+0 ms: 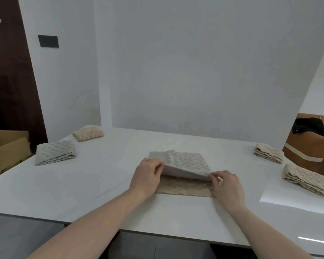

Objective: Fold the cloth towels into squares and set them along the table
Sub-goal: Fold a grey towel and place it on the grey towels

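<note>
Both hands are on the towel at mid-desk: the left hand pinches its raised near-left corner, the right hand pinches the near-right corner, the flap lifted over the beige layer lying flat on the desk. Far left of the hands sit a grey folded towel and a beige folded towel. Right of the hands, two beige stacks. Beyond the desk's left edge, a cardboard box, contents hidden. No writing readable.
</note>
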Action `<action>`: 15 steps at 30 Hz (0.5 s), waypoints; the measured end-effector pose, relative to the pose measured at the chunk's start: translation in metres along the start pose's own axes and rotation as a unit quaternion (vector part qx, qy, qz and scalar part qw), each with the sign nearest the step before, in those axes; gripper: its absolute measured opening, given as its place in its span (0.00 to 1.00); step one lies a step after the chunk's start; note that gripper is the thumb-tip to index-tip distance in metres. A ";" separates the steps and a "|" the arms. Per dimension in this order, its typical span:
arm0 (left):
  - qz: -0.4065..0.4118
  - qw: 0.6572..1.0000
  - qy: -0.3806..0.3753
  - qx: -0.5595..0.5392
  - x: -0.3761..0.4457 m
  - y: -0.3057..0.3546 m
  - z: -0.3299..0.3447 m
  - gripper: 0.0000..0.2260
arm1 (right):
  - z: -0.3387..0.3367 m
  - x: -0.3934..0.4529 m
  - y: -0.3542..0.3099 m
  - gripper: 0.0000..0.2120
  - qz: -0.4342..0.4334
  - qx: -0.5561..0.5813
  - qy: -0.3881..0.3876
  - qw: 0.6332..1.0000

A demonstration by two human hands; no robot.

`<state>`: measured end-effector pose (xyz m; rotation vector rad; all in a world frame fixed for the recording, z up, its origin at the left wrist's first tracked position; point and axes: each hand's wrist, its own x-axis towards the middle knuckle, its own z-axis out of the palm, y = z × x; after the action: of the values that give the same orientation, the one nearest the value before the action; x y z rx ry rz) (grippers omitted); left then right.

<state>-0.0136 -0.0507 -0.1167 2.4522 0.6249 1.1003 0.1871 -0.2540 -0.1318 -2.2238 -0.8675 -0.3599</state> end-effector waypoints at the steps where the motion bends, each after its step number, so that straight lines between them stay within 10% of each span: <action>1: -0.010 1.000 -0.001 0.004 0.012 0.005 -0.006 0.08 | -0.004 0.009 -0.006 0.07 -0.005 -0.002 0.016 1.000; 15: -0.012 0.992 0.118 -0.048 0.098 0.099 -0.124 0.12 | -0.135 0.059 -0.120 0.20 -0.069 0.048 0.119 0.989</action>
<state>-0.0261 -0.0609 0.0692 2.2466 0.6534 1.3890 0.1491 -0.2585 0.0540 -1.9883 -0.8920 -0.6213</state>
